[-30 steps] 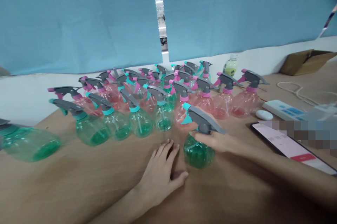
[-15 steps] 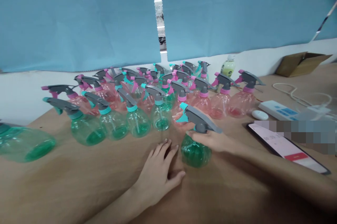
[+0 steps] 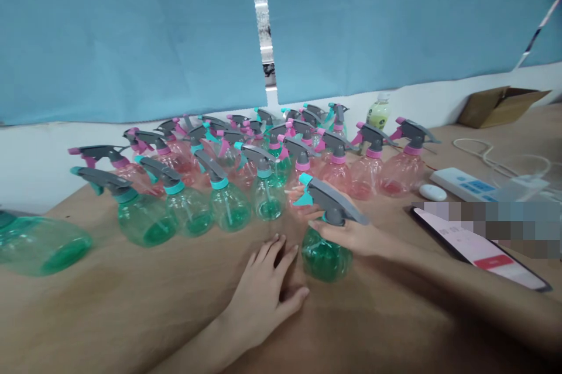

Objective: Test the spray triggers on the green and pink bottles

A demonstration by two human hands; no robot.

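Observation:
My right hand is closed around the neck of a green spray bottle with a grey and turquoise trigger head. The bottle stands upright at the front of the group, its nozzle pointing left. Palm down on the tabletop, my left hand lies with its fingers spread, just left of that bottle and holding nothing. Behind both hands stand more green spray bottles in a row. Pink spray bottles fill much of the space behind and to the right.
At the far left a green spray bottle is cut by the frame edge. On the right lie a phone, a white oval object, a power strip and cables. A drink bottle and a cardboard box stand further back.
Hardly anything differs. The view has shifted very slightly; my right hand keeps its hold on the green spray bottle and my left hand stays flat on the table.

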